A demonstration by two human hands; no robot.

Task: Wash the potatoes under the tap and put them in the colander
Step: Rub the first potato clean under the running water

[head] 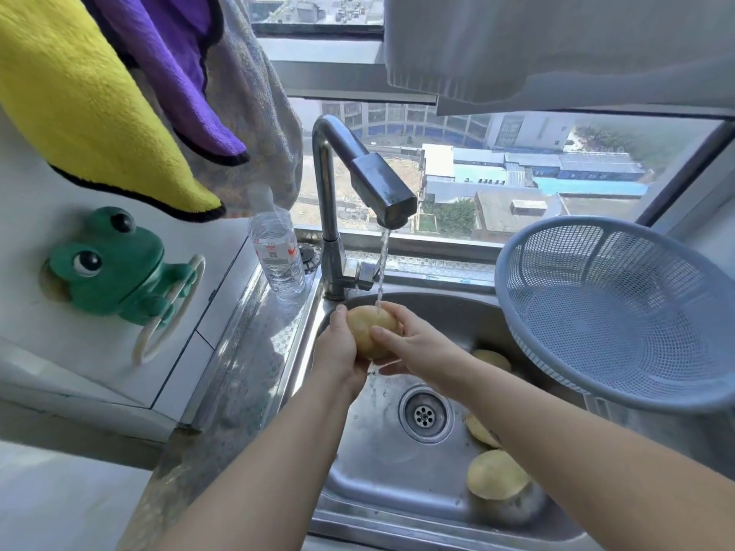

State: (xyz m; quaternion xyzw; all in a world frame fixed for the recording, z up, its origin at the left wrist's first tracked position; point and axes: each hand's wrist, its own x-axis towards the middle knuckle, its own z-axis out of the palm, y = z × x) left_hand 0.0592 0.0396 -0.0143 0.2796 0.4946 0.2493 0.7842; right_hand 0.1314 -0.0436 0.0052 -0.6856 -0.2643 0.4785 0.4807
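Note:
A yellow potato (368,330) is held over the steel sink (370,467), right under the thin stream running from the chrome tap (382,188). My left hand (338,347) grips its left side. My right hand (413,344) curls round its right side, thumb across the front. Three more potatoes lie in the basin: one behind my right wrist (493,359), one partly hidden by my right forearm (479,431), one near the front (495,475). The blue-grey colander (620,312) sits tilted on the sink's right rim with nothing in it.
A clear water bottle (278,256) stands left of the tap base. A green frog holder (115,268) is stuck to the left wall. Yellow, purple and grey cloths (99,105) hang above left. The drain (424,414) is in the basin's middle. A window is behind.

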